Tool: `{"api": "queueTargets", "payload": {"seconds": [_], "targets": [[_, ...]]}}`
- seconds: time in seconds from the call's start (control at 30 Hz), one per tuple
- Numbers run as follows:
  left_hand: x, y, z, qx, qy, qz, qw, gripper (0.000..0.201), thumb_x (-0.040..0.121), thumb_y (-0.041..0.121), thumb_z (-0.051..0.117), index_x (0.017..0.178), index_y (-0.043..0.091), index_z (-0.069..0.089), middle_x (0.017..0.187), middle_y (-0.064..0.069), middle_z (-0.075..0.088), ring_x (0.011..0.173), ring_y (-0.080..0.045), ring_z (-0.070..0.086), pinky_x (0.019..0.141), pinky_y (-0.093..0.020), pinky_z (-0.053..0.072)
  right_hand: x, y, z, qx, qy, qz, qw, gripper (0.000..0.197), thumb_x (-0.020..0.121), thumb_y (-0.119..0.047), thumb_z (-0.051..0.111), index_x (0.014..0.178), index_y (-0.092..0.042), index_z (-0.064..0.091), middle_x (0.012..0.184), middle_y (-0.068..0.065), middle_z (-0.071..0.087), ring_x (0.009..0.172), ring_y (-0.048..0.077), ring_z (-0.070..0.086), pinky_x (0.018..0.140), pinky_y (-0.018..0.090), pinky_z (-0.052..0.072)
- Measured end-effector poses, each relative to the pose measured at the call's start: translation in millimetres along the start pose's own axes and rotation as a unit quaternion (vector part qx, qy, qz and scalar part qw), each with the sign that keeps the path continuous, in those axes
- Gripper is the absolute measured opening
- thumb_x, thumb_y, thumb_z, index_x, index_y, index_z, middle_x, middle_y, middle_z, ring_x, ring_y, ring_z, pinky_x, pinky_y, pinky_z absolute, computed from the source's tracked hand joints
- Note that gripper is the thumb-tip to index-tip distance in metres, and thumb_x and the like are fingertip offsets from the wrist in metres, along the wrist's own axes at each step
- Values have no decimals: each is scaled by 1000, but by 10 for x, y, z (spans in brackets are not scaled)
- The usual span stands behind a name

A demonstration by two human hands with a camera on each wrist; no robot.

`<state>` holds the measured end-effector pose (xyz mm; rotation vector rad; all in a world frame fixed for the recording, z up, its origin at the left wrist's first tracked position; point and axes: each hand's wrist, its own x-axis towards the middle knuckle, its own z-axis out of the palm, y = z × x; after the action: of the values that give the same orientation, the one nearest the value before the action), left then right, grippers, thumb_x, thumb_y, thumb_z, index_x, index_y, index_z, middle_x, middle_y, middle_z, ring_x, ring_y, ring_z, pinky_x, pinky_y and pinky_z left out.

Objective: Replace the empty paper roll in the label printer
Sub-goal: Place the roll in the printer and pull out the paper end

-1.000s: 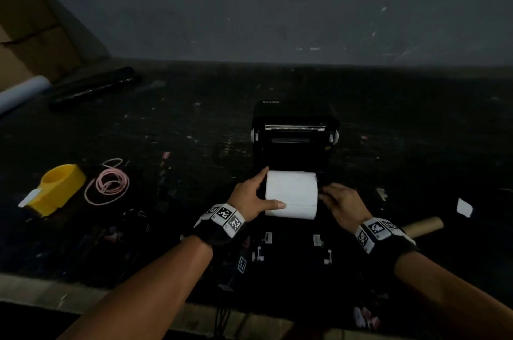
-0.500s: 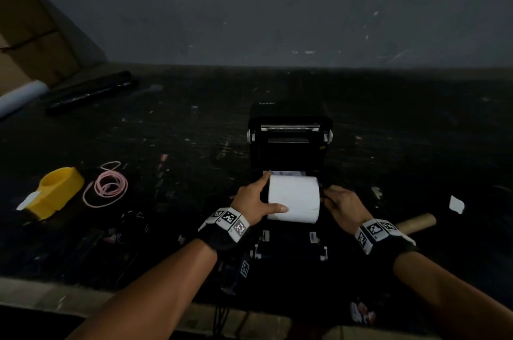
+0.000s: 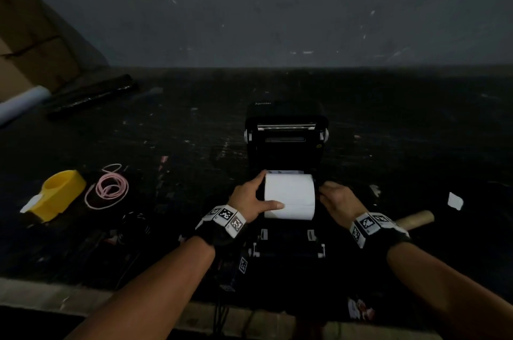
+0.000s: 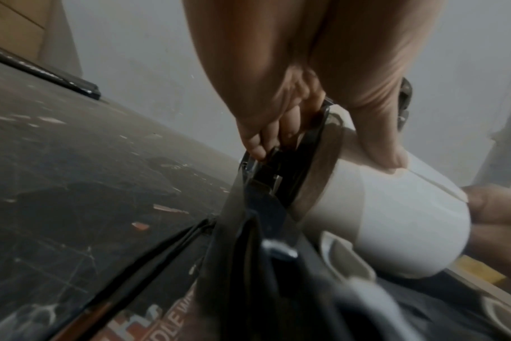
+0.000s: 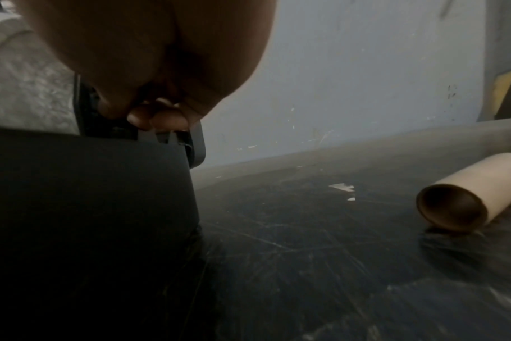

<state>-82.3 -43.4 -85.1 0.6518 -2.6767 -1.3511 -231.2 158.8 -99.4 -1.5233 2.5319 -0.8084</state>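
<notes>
Nearest you, at the table's front edge, a small printed packet lies in shadow, its text too blurred to read. In the left wrist view a dark item by the printer's base shows pale letters, cut off and not legible as a word.

Your left hand grips the white label roll: thumb laid across the roll's front face, fingers curled down over its left end and touching the black roll holder there. Your right hand sits at the roll's right end with fingers curled tight on the black guide at the printer's inner wall; whether it also touches the paper, you cannot tell. The roll lies on its side across the open bay of the black label printer.

The empty cardboard core lies on the table to your right, just behind your right wrist. To the left sit a yellow tape dispenser and a coiled pink cable.

Farther back, the raised lid carries the brand "Xprinter". A black roll and a white tube rest near the wall, far left.
</notes>
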Motion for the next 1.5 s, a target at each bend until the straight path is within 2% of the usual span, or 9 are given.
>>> {"api": "queueTargets", "payload": {"seconds": [0.3,0.57,0.67,0.73,0.83,0.97,1.2,1.33,1.5], "targets": [[-9,46,-12,46,0,9,999,92,69,39,79,145,26,30,132,-2,57,120,-19,53,99,-20,40,26,-42,-37,-17,-20,24,999,25,86,-13,48,83,5,66,82,21,63,75,33,64,77,24,36],[-63,104,17,74,5,10,997,90,69,33,80,145,19,32,137,-7,53,125,-22,50,107,-26,37,47,-43,-44,-8,-14,51,999,15,86,-7,57,81,3,66,84,19,64,80,33,63,72,19,35],[-71,106,15,71,7,9,997,90,68,33,80,144,19,33,136,-8,54,124,-22,51,107,-29,38,36,-149,-77,34,48,90,994,15,87,-10,56,86,-1,68,87,18,68,82,30,65,74,18,37],[-62,99,20,72,4,8,997,89,67,35,81,143,20,36,134,-7,56,121,-22,53,105,-31,41,36,-235,-97,79,91,135,984,18,89,-21,56,90,-7,67,84,15,70,77,28,66,77,25,46],[-59,97,23,65,8,7,998,87,67,34,81,141,21,38,131,-6,58,119,-21,54,102,-29,43,44,-337,-75,88,32,194,977,29,82,-40,64,88,-14,53,72,4,61,69,19,59,61,20,44],[-74,122,36,65,2,6,998,87,68,32,80,142,21,36,134,-6,56,121,-23,53,103,-31,42,25,-367,-24,104,20,225,969,34,76,-36,72,86,-13,48,73,4,58,67,18,55,50,9,35],[-95,176,19,82,-11,0,997,85,70,29,80,141,18,35,133,-7,55,121,-24,53,99,-25,40,16,-419,-80,128,4,249,960,27,74,-34,75,65,-24,51,78,7,66,71,19,61,68,25,48],[-75,228,-40,85,18,0,996,85,65,43,80,136,17,41,129,-9,57,116,-25,56,97,-34,46,-1,-432,-125,153,1,253,955,25,72,-30,77,62,-26,54,77,11,69,74,27,67,76,39,57],[-71,332,-110,84,25,-53,995,70,70,39,78,124,8,46,115,-13,62,103,-26,61,81,-28,47,-6,-471,-171,126,-5,252,960,20,75,-32,74,69,-19,61,73,6,66,69,18,61,70,27,50]]}}
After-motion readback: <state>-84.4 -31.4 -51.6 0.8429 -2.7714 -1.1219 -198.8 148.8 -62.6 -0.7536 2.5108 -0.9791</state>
